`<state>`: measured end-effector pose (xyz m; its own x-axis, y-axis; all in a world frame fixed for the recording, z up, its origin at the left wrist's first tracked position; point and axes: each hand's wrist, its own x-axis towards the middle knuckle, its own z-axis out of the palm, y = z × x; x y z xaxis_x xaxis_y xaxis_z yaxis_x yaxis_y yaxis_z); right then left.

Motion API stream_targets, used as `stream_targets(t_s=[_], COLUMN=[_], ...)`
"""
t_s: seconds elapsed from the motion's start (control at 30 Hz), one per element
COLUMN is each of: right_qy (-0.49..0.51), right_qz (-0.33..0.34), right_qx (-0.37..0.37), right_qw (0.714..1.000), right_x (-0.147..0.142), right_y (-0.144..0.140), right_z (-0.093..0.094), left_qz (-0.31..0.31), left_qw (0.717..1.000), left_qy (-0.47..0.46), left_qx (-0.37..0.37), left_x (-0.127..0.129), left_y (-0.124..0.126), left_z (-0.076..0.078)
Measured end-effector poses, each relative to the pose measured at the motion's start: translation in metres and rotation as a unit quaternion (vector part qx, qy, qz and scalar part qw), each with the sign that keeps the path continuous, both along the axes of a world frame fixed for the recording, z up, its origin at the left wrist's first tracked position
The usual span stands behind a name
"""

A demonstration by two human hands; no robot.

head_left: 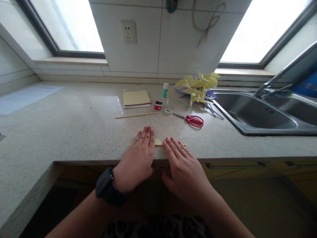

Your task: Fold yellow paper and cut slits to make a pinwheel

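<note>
Paper roll (pixel 159 144), thin, pale yellow, lies at the front of the table (pixel 86 132), just behind its edge, running left to right. Pointed paper flap (pixel 158 141) shows in the gap between the hands; looks like the unrolled corner. Left hand (pixel 138 154) and right hand (pixel 182 164) both palm down across it, fingers straight and side by side, touching it from above. Grip: flat on both sides, nothing pinched that I can see; thumbs off the front edge.

Handling, judged by looks: very light, fairly stiff lengthwise, easily crushed or creased by hard pressure, free to roll. Best hold: light fingertips near each end, flap kept down so it doesn't uncurl.

Behind it: slim yellowish stick (pixel 136 115) on the left, red-handled scissors (pixel 194 121) on the right. Farther back: paper stack (pixel 137 98), small red box (pixel 158 105), tape roll (pixel 167 111), glue stick (pixel 165 91), yellow paper pinwheels (pixel 189 82) beside the sink (pixel 241 130).
</note>
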<state>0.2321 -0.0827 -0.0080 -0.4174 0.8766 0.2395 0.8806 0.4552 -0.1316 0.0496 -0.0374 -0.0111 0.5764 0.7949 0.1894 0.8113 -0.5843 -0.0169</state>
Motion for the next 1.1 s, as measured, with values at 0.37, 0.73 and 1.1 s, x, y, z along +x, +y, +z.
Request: stream_targets(t_s=[0.37,0.73,1.1], right_qy=[-0.007,-0.015,-0.001], right_qz=[-0.002,-0.009,-0.004], right_qx=[0.005,-0.033,-0.099], right_qw=[1.000,0.999,0.995], right_x=[-0.003,-0.004,-0.002], right_y=[0.004,0.012,0.021], right_z=[-0.001,0.006,0.024], left_qz=[0.052,0.044,0.026], left_qw=[0.996,0.999,1.000], left_qy=[-0.035,-0.009,-0.003], left_qx=[0.061,0.012,-0.015], left_x=[-0.006,-0.007,-0.012], left_y=[-0.037,-0.025,-0.016], left_z=[-0.010,0.000,0.002])
